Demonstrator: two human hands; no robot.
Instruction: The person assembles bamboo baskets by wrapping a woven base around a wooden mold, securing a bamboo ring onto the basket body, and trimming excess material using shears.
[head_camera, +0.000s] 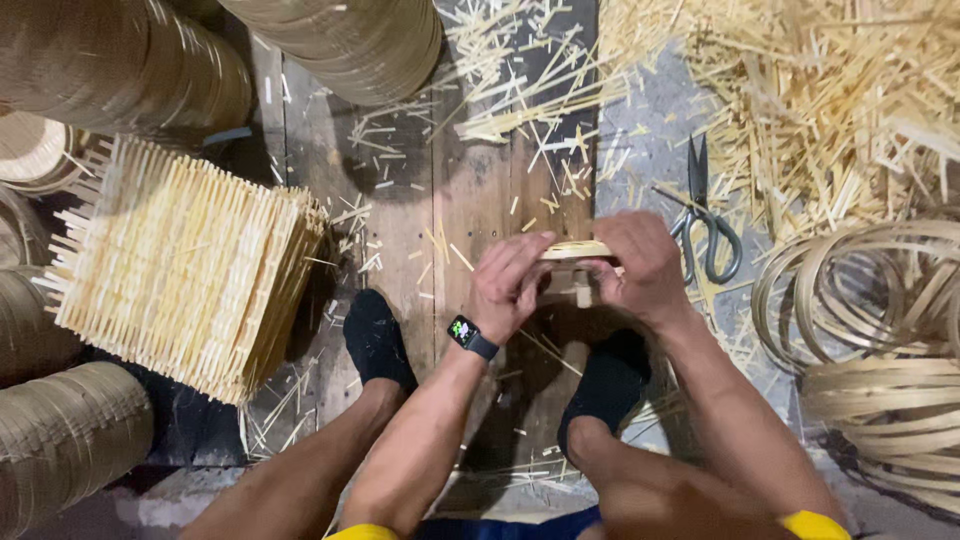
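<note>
On a plank floor (470, 200), both hands (580, 275) clamp a bamboo strip bundle (575, 250) together

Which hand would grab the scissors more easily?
Probably the right hand: the scissors lie just beside it, while the left hand sits farther away. Both hands hold the bamboo strip.

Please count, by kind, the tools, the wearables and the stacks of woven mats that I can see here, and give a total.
Scissors: 1
Smartwatch: 1, on the left wrist
Black socks: 2
Stack of woven bamboo mats: 1
Total: 5
The loose splints and coiled strips are too many and too overlapped to count.
</note>
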